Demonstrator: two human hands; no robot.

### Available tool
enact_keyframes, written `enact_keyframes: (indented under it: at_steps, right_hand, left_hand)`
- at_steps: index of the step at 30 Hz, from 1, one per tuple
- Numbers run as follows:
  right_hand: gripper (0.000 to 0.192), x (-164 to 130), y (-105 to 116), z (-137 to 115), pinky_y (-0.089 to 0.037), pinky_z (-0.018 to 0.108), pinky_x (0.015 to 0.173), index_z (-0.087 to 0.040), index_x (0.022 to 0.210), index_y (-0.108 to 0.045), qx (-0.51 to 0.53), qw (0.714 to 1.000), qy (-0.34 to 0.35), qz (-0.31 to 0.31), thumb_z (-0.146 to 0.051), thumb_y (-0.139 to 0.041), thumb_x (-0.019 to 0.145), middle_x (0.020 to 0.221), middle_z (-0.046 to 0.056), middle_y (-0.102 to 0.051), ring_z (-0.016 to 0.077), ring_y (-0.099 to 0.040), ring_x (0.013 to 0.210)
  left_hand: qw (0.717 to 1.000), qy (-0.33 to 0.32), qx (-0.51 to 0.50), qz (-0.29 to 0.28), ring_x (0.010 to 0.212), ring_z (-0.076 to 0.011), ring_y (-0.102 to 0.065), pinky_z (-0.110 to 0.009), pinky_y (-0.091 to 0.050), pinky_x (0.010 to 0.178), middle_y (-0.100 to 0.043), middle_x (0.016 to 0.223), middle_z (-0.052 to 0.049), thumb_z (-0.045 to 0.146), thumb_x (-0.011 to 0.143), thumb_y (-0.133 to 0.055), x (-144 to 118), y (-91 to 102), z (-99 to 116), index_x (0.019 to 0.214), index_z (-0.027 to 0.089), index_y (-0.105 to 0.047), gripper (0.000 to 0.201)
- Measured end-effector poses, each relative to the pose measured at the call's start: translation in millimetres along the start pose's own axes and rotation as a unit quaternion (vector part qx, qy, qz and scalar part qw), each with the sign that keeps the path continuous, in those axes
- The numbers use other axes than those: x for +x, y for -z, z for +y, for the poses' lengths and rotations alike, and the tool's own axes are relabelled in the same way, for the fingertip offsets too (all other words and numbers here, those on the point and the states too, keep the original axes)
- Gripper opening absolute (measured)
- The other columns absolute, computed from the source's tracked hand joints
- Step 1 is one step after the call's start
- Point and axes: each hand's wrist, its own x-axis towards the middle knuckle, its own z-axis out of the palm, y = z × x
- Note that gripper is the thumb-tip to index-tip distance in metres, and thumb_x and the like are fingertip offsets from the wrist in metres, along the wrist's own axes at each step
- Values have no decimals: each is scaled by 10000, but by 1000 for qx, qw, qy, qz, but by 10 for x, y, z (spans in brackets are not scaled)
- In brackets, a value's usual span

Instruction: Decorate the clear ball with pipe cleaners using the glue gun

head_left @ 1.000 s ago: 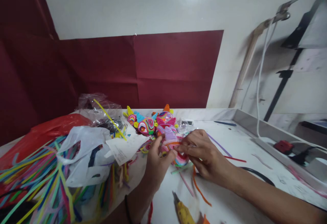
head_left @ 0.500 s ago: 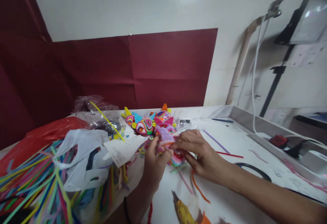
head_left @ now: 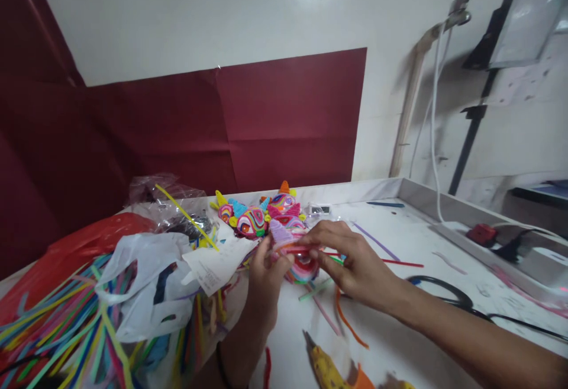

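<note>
Left hand (head_left: pixel 266 276) and right hand (head_left: pixel 350 261) both pinch a coiled pipe-cleaner figure (head_left: pixel 298 259), fingers curled closed. The figure sits between the fingertips, just above the table (head_left: pixel 399 247)

Behind the pink-and-lilac striped craft piece (head_left: pixel 296 259) lie swirl-patterned pink, yellow and blue figures (head_left: pixel 257 217), left of it a white bag (head_left: pixel 142 282) over rainbow-coloured pipe cleaners (head_left: pixel 57 330).

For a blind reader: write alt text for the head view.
Both hands, left hand and right hand, hold a small coiled pipe-cleaner piece above a white table. Finished colourful figures lie behind it, loose pipe cleaners and a white plastic bag to the left.
</note>
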Motion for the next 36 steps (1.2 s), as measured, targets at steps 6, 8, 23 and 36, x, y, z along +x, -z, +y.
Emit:
enact_keyframes:
  at_steps: [6,8,23,36]
  right_hand:
    - [147,-95,-46,52,-447,427,892,-236,974,-623,1,964,-185,189,-284,-637,836,1008,54,-653,258,-604,998]
    - [281,-104,-79,54,-436,448,939,-238,1041,-602,24,947,-232,220,-353,-669,793,1083,68,-645,279,-590,1082]
    - [581,110,-404,-132,-468,302,637,-217,980,-540,403,788,-421,200,-347,-861,514,749,-56,-589,161,-594,673]
    - [532,206,-476,-143,-449,279,608,-236,916,-524,474,740,-412,241,-254,-849,495,661,-82,-587,141,-564,619]
  left_hand:
    - [999,-5,-34,-1,971,-227,-690,-296,-517,873,-743,1053,-65,240,672,-725,0,5,82,1169,168,-649,508]
    - [999,-7,-35,0,1016,-231,-681,-294,-510,892,-738,1083,-67,252,690,-721,2,6,106,1176,173,-643,499]
    - [999,-39,-33,4,925,-240,-684,-284,-527,741,-727,1029,-58,292,692,-707,-23,1,251,1222,183,-602,551]
    - [997,-78,1,-8,1086,-273,-669,-341,-547,881,-705,1174,-80,297,767,-636,-19,36,278,1306,215,-571,549]
